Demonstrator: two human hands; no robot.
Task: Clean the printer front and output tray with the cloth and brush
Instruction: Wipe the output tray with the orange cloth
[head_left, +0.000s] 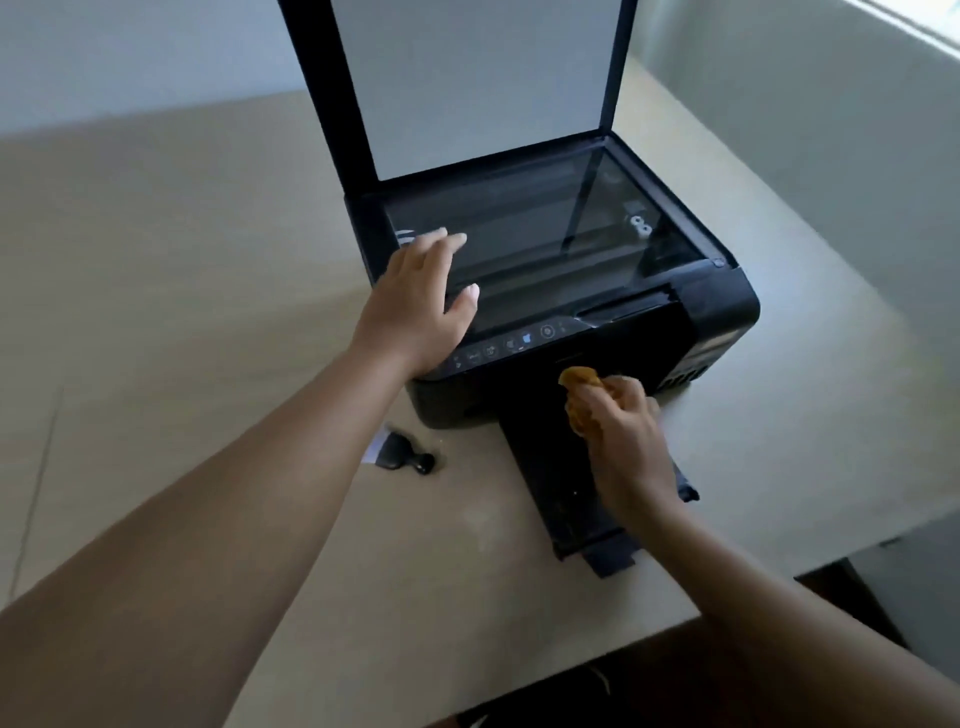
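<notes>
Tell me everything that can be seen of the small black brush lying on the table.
The small black brush is seemingly plastic, with a wide flat body, a round knob at the handle end and pale bristles at the other. It lies flat on the beige table, near the black printer's front left corner, left of its pulled-out output tray. The knob points toward the tray, the bristles away. Only the table touches it.
</notes>
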